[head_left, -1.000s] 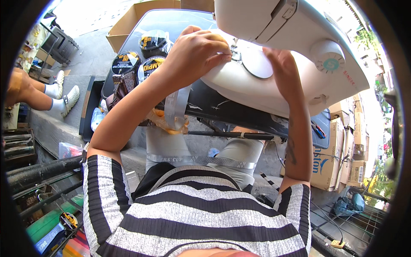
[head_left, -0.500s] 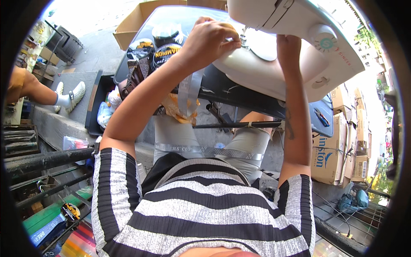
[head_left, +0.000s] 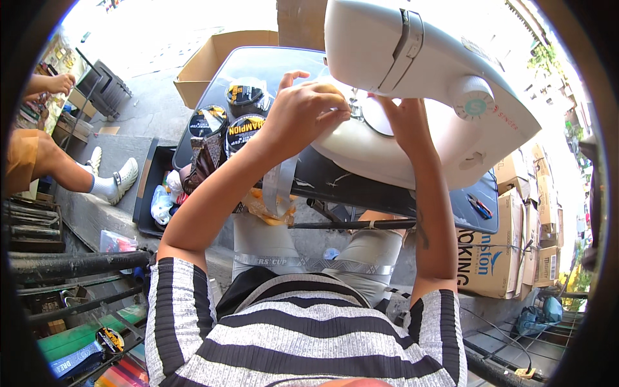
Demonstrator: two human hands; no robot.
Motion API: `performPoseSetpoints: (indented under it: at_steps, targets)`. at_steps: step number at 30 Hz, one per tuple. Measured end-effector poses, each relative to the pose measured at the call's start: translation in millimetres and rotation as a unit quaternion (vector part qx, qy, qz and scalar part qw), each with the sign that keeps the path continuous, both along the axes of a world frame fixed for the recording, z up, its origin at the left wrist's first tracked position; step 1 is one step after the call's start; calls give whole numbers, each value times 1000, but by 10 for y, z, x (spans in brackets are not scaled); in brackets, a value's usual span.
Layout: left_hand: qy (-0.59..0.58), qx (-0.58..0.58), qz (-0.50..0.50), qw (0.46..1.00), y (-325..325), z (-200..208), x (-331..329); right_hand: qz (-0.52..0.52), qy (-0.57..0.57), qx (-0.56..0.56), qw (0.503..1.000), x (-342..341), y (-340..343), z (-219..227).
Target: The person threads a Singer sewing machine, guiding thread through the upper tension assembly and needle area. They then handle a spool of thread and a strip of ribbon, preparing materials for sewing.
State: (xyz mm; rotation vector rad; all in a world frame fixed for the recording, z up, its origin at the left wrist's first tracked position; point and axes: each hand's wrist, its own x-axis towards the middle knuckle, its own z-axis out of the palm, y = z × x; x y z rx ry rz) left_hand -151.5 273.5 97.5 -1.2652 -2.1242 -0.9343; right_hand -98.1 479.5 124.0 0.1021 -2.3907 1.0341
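A white sewing machine (head_left: pixel 445 71) stands on a dark marbled folding table (head_left: pixel 335 177) in front of me. My left hand (head_left: pixel 309 106) is just left of the needle and presser foot (head_left: pixel 354 103), thumb and forefinger pinched together. Whatever lies between those fingertips is too small to make out. From the right, my right hand (head_left: pixel 406 122) reaches under the machine head, fingers bent toward the needle and partly hidden. A grey printed band (head_left: pixel 278 193) hangs over the table's near edge beside crumpled orange plastic (head_left: pixel 267 208). Another stretch of printed band (head_left: pixel 335 265) lies across my legs.
Several black-topped round packages (head_left: pixel 245 129) stand on the table's left, near a dark brown wrapper (head_left: pixel 205 161). Red-and-blue snips (head_left: pixel 478 206) lie at the right. Cardboard boxes (head_left: pixel 503 238) are stacked right; a black bin (head_left: pixel 148 200) and another person's leg (head_left: pixel 64 164) are left.
The view has tilted, so the machine and table appear lower. My right hand has come leftward, closer to the needle. My left hand stays by the needle. The other person's hand has come into view.
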Motion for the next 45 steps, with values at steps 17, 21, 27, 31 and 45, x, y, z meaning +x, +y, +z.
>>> performPoseSetpoints:
  at_steps: [17, 21, 27, 31, 45]
  targets:
    - [-10, -16, 17, 1000, -16, 52, 39, -11, -144, 43, 989, 129, -34, 57]
    - [-11, -9, 10, 1000, -11, 48, 35, -17, -156, 44, 987, 126, -35, 56]
    - [-30, -14, 6, 999, -20, 63, 40, -18, -131, 45, 990, 140, -33, 26]
    - [-46, -23, 4, 999, -23, 77, 46, -22, -129, 47, 990, 144, -31, 21]
    - [-43, -18, 8, 999, -2, 98, 51, -18, -107, 71, 992, 123, -15, 21]
